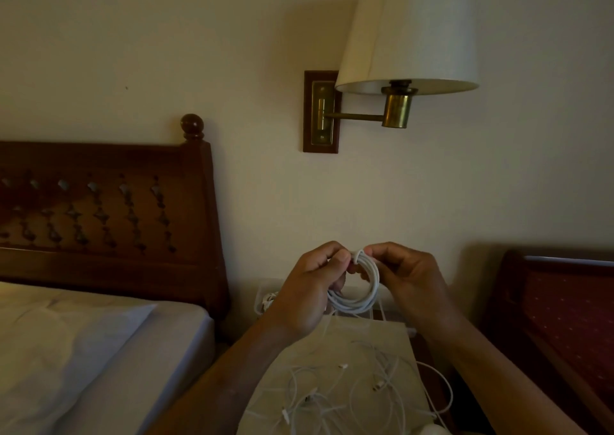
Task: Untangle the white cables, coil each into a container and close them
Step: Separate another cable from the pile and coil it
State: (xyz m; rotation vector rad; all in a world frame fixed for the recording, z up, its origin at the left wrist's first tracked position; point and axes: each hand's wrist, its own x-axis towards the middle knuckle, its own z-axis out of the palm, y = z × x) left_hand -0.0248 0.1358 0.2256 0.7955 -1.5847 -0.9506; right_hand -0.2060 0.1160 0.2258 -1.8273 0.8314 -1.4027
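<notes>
Right of the bed, we are watching the left hand pinching the top of a coiled white cable, its grip closed tight with thumb against fingers. The coil is hanging below and between both grips, above the tabletop where loose white cables are lying spread. The right hand is pinching the same top point.

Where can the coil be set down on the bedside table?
Bare strip at the back of the table, under the coil held by the left hand and right hand, ahead of the loose cables. Those crowd the near half. A container sits back left. The bed sheet on the left is also bare.
</notes>
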